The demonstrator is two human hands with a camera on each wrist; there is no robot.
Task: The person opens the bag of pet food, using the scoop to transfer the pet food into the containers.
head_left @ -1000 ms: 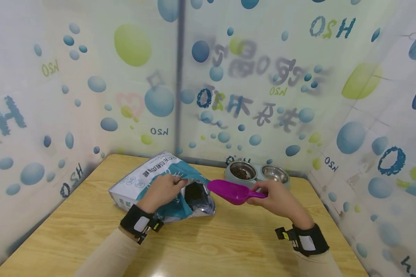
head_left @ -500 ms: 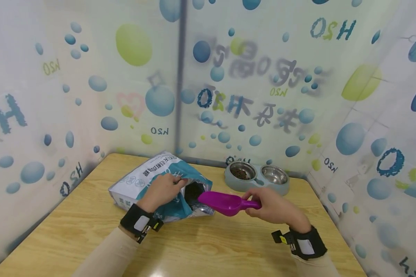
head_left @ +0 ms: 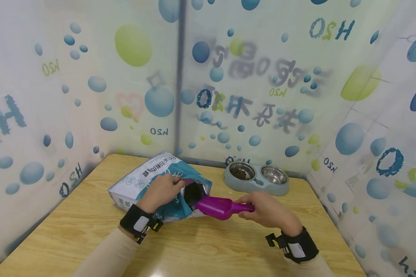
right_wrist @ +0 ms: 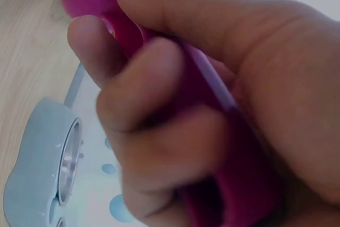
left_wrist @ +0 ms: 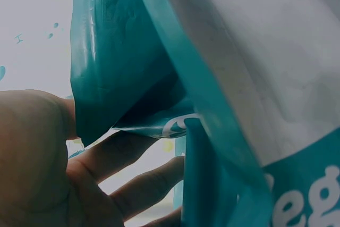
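A white and teal foil-lined bag (head_left: 131, 181) lies on its side at the left of the table, its dark mouth facing right. My left hand (head_left: 161, 194) pinches the upper edge of that mouth, thumb on one side and fingers on the other in the left wrist view. In my right hand (head_left: 268, 209) is a magenta scoop (head_left: 216, 207), gripped by its handle with the fingers curled round it. The scoop's front end reaches the lower right of the bag's mouth; whether it is inside cannot be seen. What lies in the bag is too dark to tell.
A grey-blue double pet bowl (head_left: 256, 187) stands at the back right of the wooden table (head_left: 208, 246). Brown kibble (head_left: 240, 174) lies in its left steel bowl; the right steel bowl (head_left: 274, 175) shows bare metal. Patterned curtains (head_left: 256, 146) enclose the table's back and sides.
My right hand has moved down and left with the scoop, from in front of the pet bowl to the bag's mouth. My left hand has stayed on the bag's edge.
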